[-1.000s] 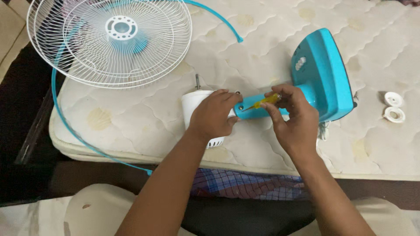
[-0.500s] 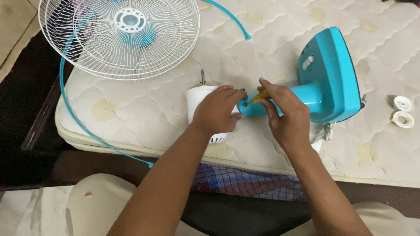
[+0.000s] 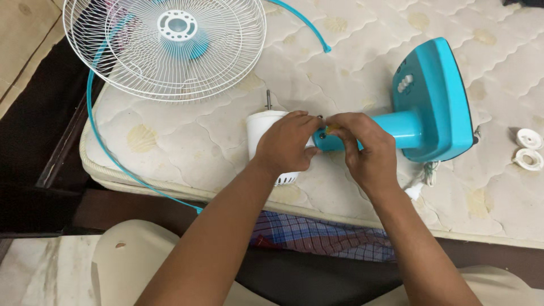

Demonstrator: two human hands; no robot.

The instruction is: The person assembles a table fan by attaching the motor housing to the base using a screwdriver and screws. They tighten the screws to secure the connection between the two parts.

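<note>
We have the fan body lying on its side on the mattress (image 3: 187, 136), long axis running left-right across the view. The white motor housing (image 3: 262, 126) sits at the left end with its shaft (image 3: 268, 100) pointing away from us; the turquoise neck (image 3: 396, 129) runs right into the turquoise base (image 3: 433, 99), which stands on edge, button face toward the left. Our left hand (image 3: 283, 144) is clamped over the motor housing, fingers reaching the joint. Our right hand (image 3: 365, 150) wraps the neck near that joint, fingertips pinched on a small yellow tool (image 3: 331, 128), mostly hidden, so we can't tell its exact angle. The wire guard (image 3: 164, 48) lies flat at the far left, a turquoise rim ring (image 3: 107, 156) looping round it. Two white caps (image 3: 530, 148) sit well right of the base.
</note>
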